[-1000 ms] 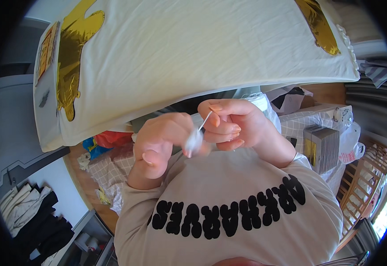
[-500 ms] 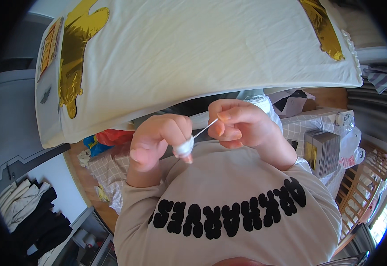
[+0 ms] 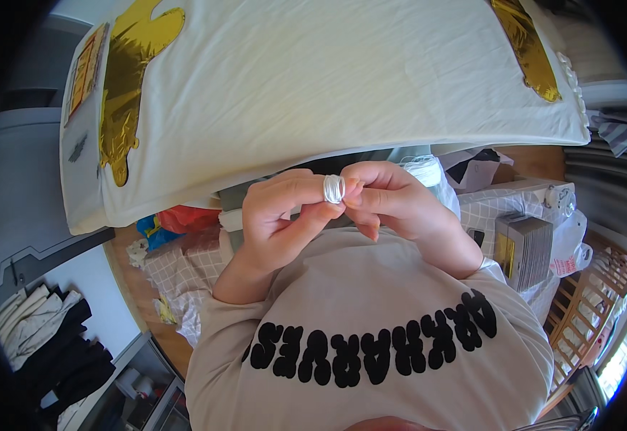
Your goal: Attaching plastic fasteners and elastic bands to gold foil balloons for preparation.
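Note:
White string (image 3: 333, 189) is wound in many turns into a small coil around the fingertips of my left hand (image 3: 277, 215). The left thumb presses up beneath the coil, so that hand is closed on it. Against the coil's right side, my right hand (image 3: 392, 197) pinches with thumb and index finger, its other fingers curled below. The two hands meet in front of my chest, just short of the table's near edge. Any loose end of the string is hidden between the fingertips.
A table under a cream cloth (image 3: 328, 86) spans the far side, with gold foil pieces (image 3: 123, 93) at its left and right. A hank of white string (image 3: 421, 170) lies beyond my right hand. Grey-brown boxes (image 3: 523, 248) and a plastic bag (image 3: 570, 241) stand at the right.
My hands have come together. The string that stretched straight between them no longer shows, and the coil has risen and turned to face right, with the left thumb now against it.

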### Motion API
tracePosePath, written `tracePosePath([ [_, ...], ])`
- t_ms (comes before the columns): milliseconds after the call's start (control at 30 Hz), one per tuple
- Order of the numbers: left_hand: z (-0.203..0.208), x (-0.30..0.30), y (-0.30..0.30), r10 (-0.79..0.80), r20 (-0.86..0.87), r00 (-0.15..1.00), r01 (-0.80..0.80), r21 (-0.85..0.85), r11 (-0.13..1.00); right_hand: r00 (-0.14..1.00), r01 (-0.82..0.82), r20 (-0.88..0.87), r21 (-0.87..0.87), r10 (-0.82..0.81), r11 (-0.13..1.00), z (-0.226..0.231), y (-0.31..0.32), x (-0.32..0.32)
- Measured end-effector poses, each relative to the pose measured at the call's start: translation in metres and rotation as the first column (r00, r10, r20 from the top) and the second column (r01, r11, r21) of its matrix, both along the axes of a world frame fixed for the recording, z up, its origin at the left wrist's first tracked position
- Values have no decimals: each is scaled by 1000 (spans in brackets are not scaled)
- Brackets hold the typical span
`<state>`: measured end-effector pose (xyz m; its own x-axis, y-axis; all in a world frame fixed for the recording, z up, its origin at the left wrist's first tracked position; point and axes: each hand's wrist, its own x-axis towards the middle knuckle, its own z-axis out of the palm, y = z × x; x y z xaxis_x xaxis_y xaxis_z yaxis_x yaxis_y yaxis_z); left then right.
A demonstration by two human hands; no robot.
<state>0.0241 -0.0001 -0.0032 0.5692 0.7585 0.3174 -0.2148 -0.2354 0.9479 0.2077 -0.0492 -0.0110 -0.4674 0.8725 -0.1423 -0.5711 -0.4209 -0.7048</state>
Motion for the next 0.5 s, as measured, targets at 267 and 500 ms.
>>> tracePosePath([
  [267, -11, -5, 6, -95, 90, 991, 98, -34, 995, 928, 196, 229, 373, -294, 907, -5, -1, -1],
  [500, -15, -8, -3, -177, 290, 940, 294, -431, 853, 849, 90, 403, 525, -341, 846, -1, -1, 9],
])
